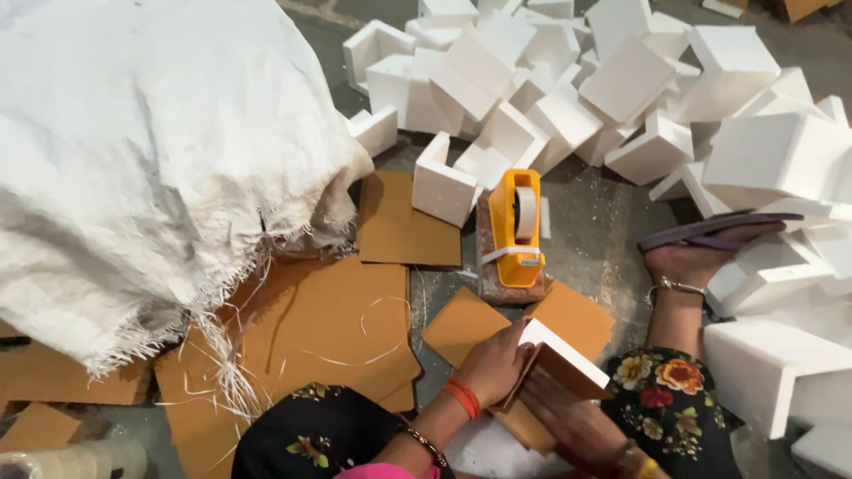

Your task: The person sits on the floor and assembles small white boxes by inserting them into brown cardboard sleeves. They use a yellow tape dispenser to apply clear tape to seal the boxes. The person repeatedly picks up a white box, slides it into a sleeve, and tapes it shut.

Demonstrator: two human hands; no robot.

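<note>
A big white woven sack (133, 168) is seen at the left, a heap of white foam pieces (621, 80) at the top, brown cardboard sheets (311, 319) on the floor. An orange tape dispenser (516, 226) is placed straight ahead of the hands. Nearest, a foam block wrapped in cardboard (559, 355) is clasped from both sides: left hand (493, 364) closed on its left face, right hand (568, 421) pressed flat underneath, the long axis slanted down-right.

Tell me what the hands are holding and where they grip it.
Both hands hold a white foam piece faced with brown card: the left hand grips its left side, the right hand supports it from underneath.
</note>
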